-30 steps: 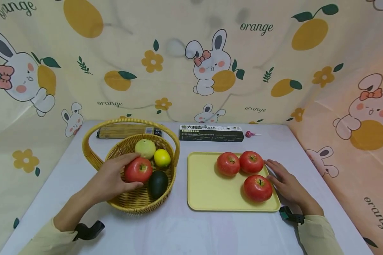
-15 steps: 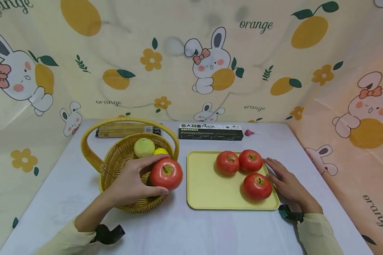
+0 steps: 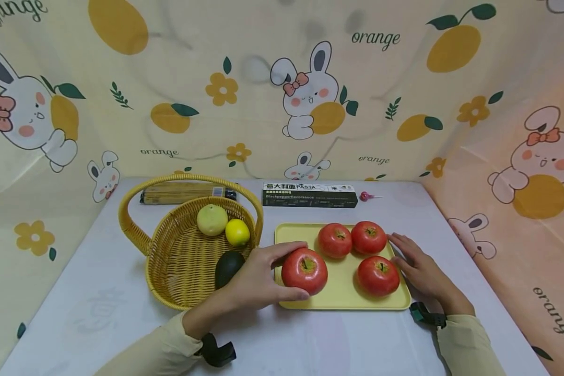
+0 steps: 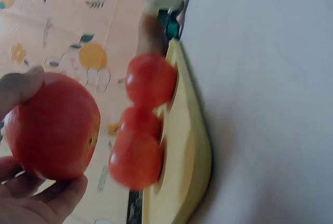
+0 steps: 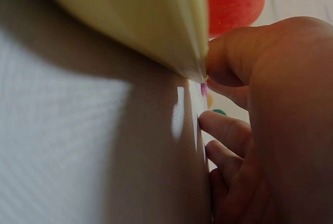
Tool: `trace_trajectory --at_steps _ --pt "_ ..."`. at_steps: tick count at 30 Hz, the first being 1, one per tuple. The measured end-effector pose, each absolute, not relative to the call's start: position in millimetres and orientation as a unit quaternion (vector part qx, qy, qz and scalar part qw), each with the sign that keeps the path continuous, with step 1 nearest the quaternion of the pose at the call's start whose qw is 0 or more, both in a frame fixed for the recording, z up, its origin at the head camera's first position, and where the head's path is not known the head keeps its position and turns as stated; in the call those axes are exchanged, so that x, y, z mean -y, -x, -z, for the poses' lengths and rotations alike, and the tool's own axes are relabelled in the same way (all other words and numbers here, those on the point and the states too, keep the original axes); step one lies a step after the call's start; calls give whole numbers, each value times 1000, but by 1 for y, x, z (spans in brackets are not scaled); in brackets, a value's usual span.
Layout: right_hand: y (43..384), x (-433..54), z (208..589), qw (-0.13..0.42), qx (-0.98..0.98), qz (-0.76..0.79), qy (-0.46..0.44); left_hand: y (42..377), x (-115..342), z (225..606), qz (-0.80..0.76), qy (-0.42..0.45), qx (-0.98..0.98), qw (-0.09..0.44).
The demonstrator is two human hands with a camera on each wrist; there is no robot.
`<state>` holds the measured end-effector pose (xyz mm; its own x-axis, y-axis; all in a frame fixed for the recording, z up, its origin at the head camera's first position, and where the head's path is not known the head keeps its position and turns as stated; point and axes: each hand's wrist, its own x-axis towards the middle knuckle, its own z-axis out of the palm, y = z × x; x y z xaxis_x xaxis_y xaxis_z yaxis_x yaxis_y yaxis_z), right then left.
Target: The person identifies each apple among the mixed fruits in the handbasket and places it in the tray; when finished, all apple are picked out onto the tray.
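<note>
My left hand [image 3: 258, 279] grips a red apple [image 3: 304, 271] between thumb and fingers, over the left part of the yellow tray [image 3: 338, 300]. In the left wrist view the held apple [image 4: 54, 125] hangs apart from the tray [image 4: 179, 182]. Three more red apples sit on the tray's right half: one at the front [image 3: 378, 275], two behind, a left one [image 3: 335, 241] and a right one [image 3: 368, 237]. Beside the tray's right edge rests my right hand [image 3: 425, 269], its fingers loose. The right wrist view has its thumb [image 5: 229, 60] against the tray's rim.
A wicker basket [image 3: 169, 271] with a tall handle stands left of the tray. Inside lie a pale green round fruit [image 3: 212, 220], a lemon [image 3: 237, 233] and a dark green avocado [image 3: 227, 269]. Behind are a spaghetti pack [image 3: 183, 193], a pasta box [image 3: 309, 196] and a small pinkish-purple item [image 3: 365, 196].
The left hand has carried the apple rightward, out of the basket and across to the tray's left side. The right hand and the three apples on the tray keep their places.
</note>
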<state>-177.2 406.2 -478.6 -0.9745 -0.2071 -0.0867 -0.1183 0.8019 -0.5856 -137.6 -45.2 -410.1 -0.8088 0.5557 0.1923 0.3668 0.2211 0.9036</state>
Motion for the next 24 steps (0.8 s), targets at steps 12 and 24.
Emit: trace_trajectory --at_steps 12,24 --pt "177 -405 477 75 -947 302 84 142 -7 430 -592 -254 -752 136" --pt "177 -404 477 68 -947 301 92 154 -35 464 -560 -231 -780 158"
